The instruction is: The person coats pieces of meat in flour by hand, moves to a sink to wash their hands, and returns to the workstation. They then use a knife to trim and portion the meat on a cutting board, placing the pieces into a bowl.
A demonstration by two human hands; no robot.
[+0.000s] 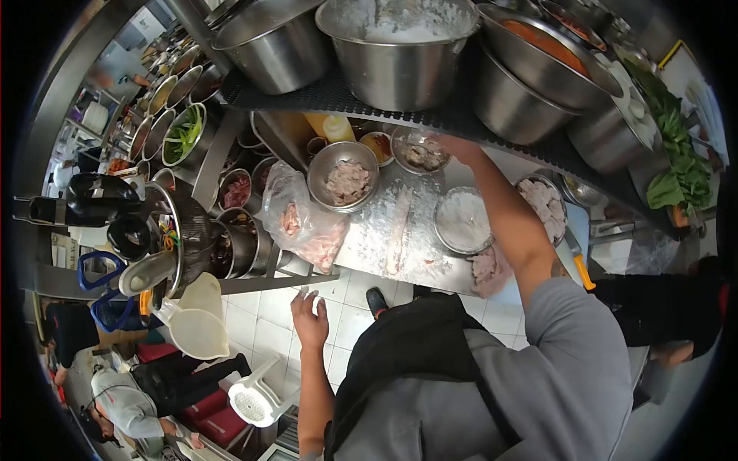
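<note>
My left hand (310,323) hangs low in front of the work surface, above the tiled floor, with its slightly bent fingers apart and nothing in them. My right arm reaches under the shelf, where my right hand (455,147) is at the right side of a metal bowl (420,149) of pale, coated pieces; its fingers cannot be made out. A long pale strip (399,230) lies on the floury metal surface (361,243). White powder (463,218) fills a bowl to its right. Left of the strip are a bowl of pale meat (347,181) and a plastic bag of meat (314,238).
Overhead, a dark shelf (346,109) carries large metal pots. At the right are a yellow-handled knife (578,263), a bowl of pale chunks (542,206) and raw meat (487,270). Utensils crowd the left. Another person (131,396) is at lower left.
</note>
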